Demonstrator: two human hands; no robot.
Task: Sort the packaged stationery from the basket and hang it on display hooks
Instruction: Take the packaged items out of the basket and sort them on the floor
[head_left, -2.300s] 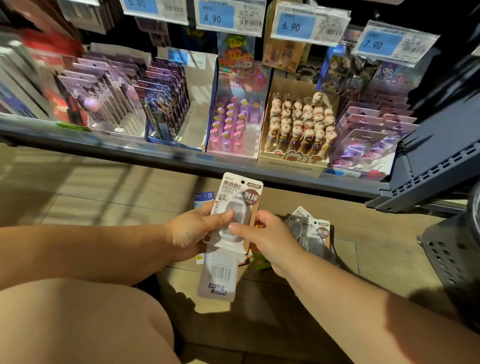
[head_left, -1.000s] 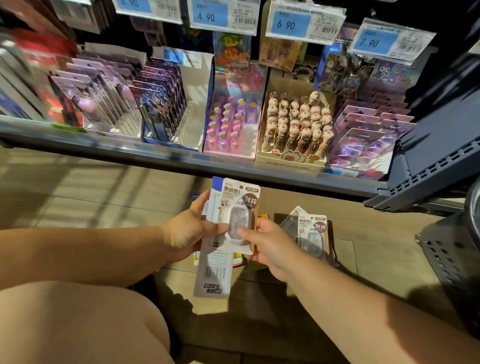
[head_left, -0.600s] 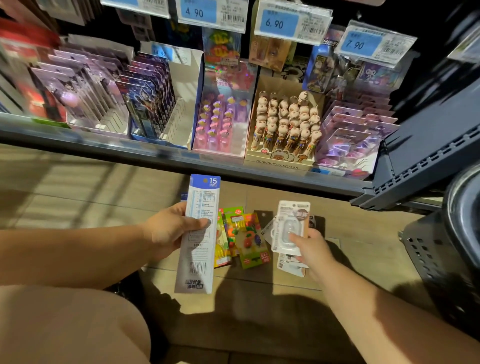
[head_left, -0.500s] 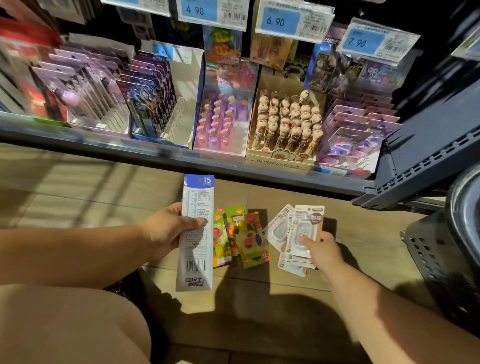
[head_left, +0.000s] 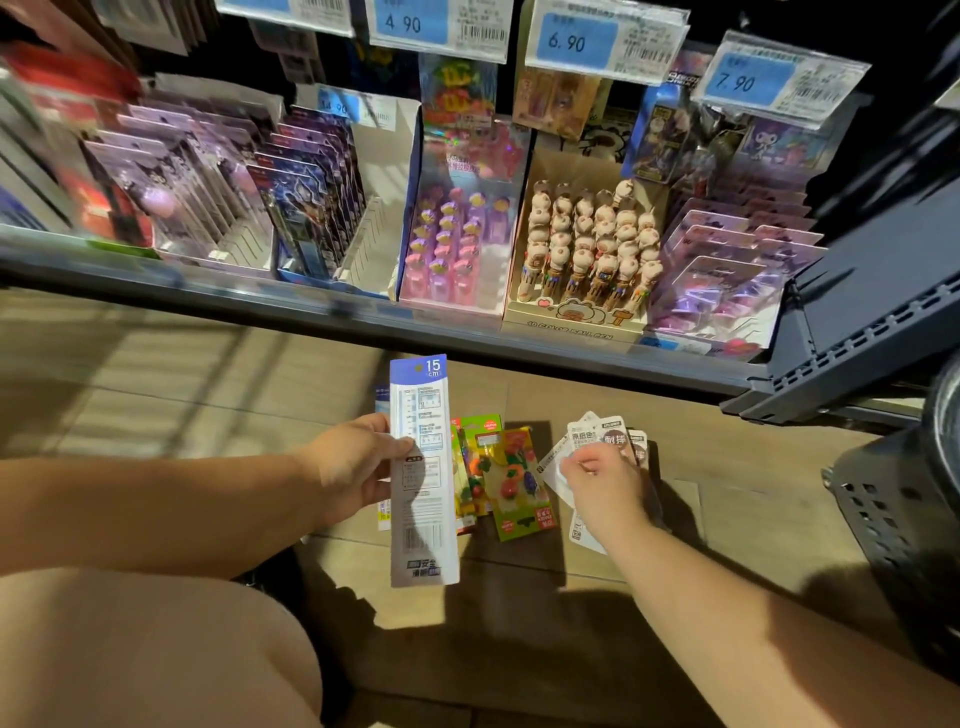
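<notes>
Right hand (head_left: 602, 488) has lowered white pack (head_left: 592, 437) floorward

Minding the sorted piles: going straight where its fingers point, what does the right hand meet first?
The right hand would likely meet the top white carded pack on the floor; contact unclear.

White ruler pack (head_left: 423, 467), blue top; green eraser packs (head_left: 511, 483).

Eraser packs (head_left: 511, 486) left of cards (head_left: 597, 437)
</notes>
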